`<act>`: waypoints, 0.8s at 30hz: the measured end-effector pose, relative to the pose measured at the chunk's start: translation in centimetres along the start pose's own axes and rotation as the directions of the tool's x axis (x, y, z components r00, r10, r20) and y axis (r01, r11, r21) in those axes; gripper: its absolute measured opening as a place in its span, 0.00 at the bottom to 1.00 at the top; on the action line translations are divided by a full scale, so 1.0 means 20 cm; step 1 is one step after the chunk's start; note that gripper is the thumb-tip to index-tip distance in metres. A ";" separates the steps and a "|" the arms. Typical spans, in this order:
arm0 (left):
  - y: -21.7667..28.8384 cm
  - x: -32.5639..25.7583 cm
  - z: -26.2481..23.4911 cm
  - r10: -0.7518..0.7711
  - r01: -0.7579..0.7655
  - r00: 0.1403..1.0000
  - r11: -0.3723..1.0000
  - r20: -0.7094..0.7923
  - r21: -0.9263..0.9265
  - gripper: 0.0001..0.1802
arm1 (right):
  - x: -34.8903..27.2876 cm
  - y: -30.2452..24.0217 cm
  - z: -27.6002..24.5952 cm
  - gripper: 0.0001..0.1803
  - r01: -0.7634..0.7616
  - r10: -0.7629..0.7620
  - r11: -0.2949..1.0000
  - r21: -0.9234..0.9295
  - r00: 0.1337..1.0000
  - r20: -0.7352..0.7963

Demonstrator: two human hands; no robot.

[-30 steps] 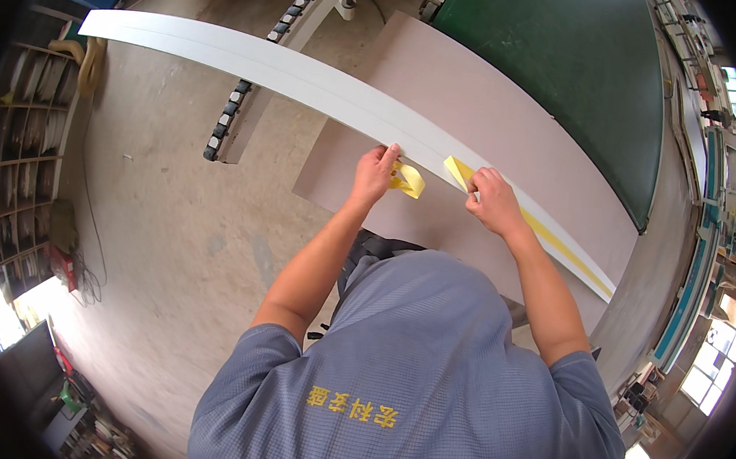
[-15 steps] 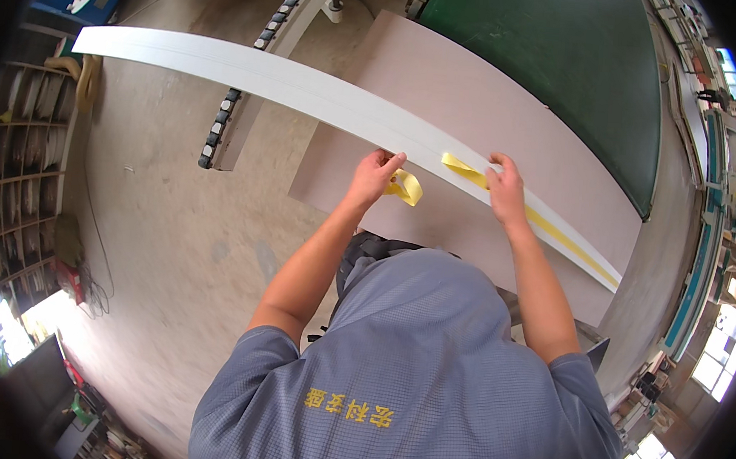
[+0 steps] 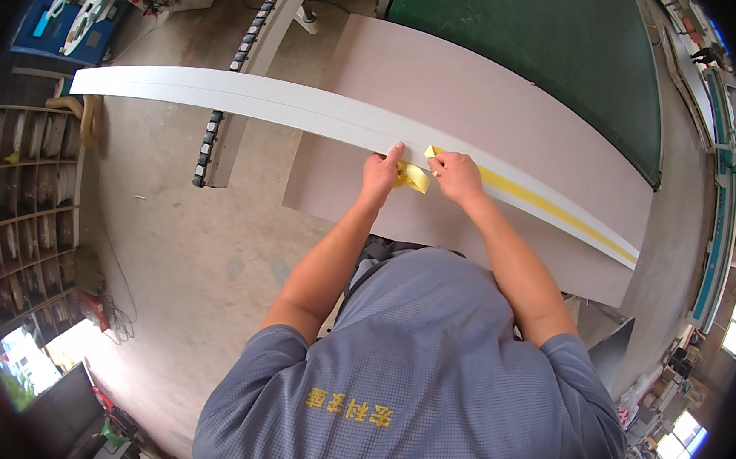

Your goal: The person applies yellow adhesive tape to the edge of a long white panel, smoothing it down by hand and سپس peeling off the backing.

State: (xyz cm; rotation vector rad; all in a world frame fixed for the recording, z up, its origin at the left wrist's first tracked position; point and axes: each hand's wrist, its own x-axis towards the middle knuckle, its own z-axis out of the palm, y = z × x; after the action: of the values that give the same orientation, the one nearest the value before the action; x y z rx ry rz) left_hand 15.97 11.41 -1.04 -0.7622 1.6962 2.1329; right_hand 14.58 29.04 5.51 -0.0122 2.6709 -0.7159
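Note:
A long white board (image 3: 308, 110) runs from far left to near right, with a strip of yellow tape (image 3: 557, 210) lying along its right half. My left hand (image 3: 378, 177) is closed at the board's near edge, thumb on its top face, and a curled piece of yellow tape (image 3: 412, 178) hangs from its fingers. My right hand (image 3: 459, 176) has its fingers curled at the left end of the strip, gripping it. A short bit of tape stands up just beyond those fingers. The fingertips of both hands are partly hidden.
Beneath the board's right part is a pale pinkish panel (image 3: 472, 79), beside a green belt surface (image 3: 526, 44). A beam with black rollers (image 3: 254, 34) passes under the board's left part. Slotted shelving (image 3: 33, 198) stands at the left, with a hose near it.
My right hand has moved left along the board, and the tape behind it now lies flatter. My left thumb rests on the board. The board's left end appears lower in view.

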 end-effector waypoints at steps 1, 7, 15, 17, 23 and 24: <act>0.00 -0.01 0.01 0.018 -0.018 1.000 1.000 -0.022 -0.003 0.24 | -0.01 0.02 -0.01 0.20 0.010 -0.010 1.000 -0.001 1.000 0.003; -0.01 0.01 0.01 0.035 -0.032 0.998 0.999 -0.060 0.040 0.26 | -0.15 0.16 -0.09 0.19 0.031 -0.032 0.999 0.036 0.999 0.031; -0.01 0.01 0.04 0.036 -0.020 0.989 0.994 -0.144 0.108 0.29 | -0.40 0.38 -0.26 0.19 0.005 -0.014 0.994 0.111 0.997 0.080; -0.01 0.00 0.05 0.059 -0.047 0.988 0.995 -0.140 0.083 0.31 | -0.50 0.45 -0.33 0.19 0.017 -0.033 0.988 0.152 0.994 0.102; 0.03 0.04 0.10 -0.017 0.060 0.969 0.984 -0.245 0.169 0.35 | -0.85 0.76 -0.55 0.20 0.067 -0.107 0.979 0.193 0.973 0.206; 0.03 0.04 0.13 -0.032 0.080 0.963 0.982 -0.268 0.172 0.36 | -0.91 0.80 -0.59 0.20 0.078 -0.115 0.976 0.205 0.978 0.174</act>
State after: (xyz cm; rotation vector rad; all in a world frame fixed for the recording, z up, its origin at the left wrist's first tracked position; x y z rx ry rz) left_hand 14.39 13.62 -0.60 -1.0642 1.9440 1.8728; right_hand 28.65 50.46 13.66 -0.1502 2.4255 -0.9590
